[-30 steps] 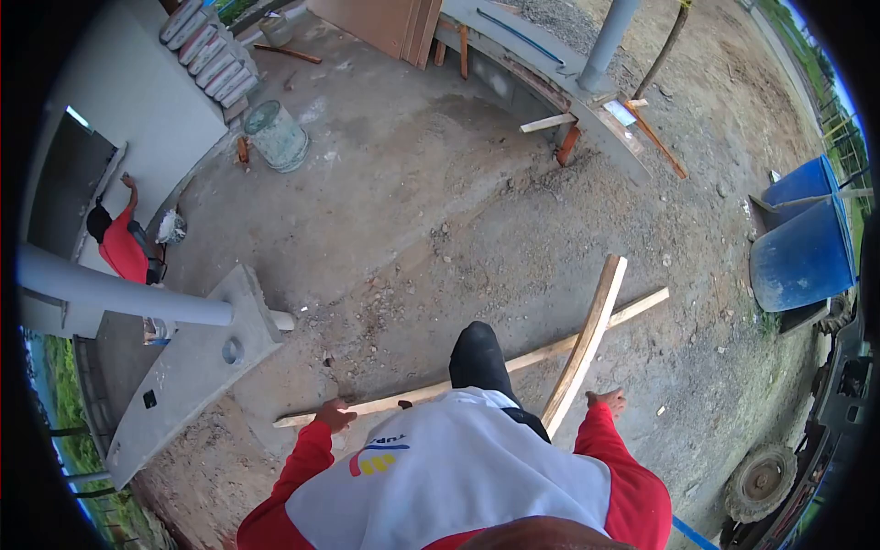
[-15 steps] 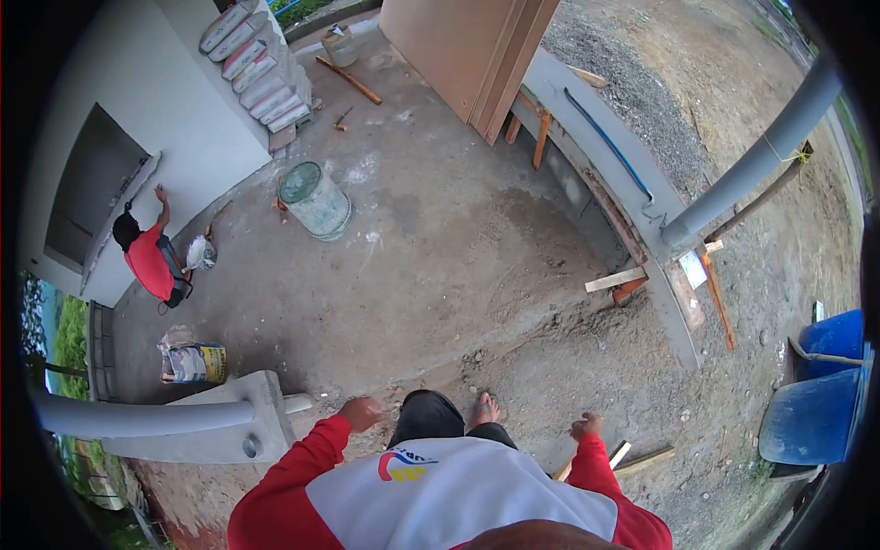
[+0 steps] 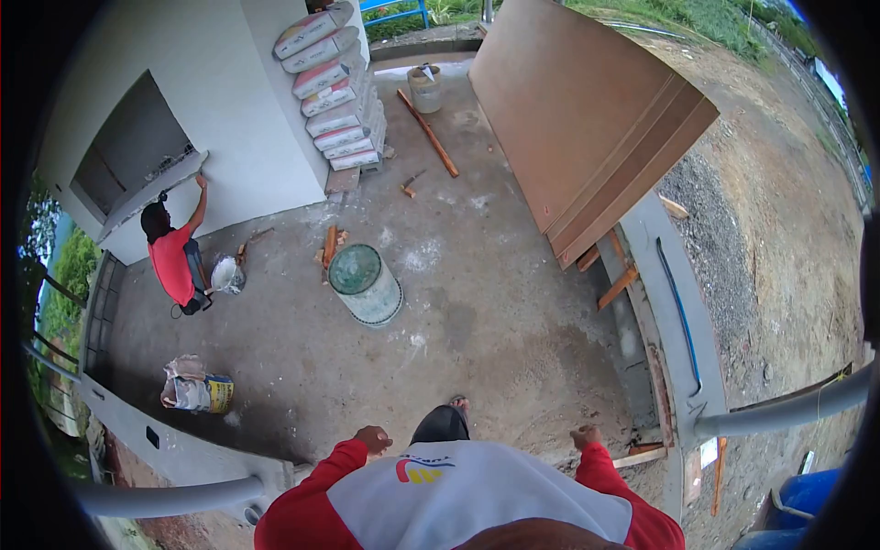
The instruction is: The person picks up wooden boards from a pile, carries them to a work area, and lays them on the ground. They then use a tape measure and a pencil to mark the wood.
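My left hand (image 3: pixel 374 439) hangs beside my left thigh, its fingers loosely curled in with nothing seen in them. My right hand (image 3: pixel 585 436) is out on the other side of my body, also curled and holding nothing that shows. Neither one touches anything. A dark-clad knee (image 3: pixel 440 424) and a foot (image 3: pixel 459 402) show between the hands on the concrete floor (image 3: pixel 477 348). Ahead of me stands a round drum with a greenish top (image 3: pixel 356 269). A printed sack, torn at the top (image 3: pixel 197 389), sits to the left of my left hand.
A person in red (image 3: pixel 174 261) crouches at the wall ledge, a white bucket (image 3: pixel 227 275) alongside. Stacked sacks (image 3: pixel 344 110), a timber (image 3: pixel 428 133), a hammer-like tool (image 3: pixel 412 184) and another bucket (image 3: pixel 424 89) lie beyond. Large brown boards (image 3: pixel 587 119) lean at the right-hand low wall (image 3: pixel 662 293).
I have moved forward onto the concrete floor; the drum, sacks and boards appear nearer. Grey posts on both sides have slid back in view. My hands stay at my sides.
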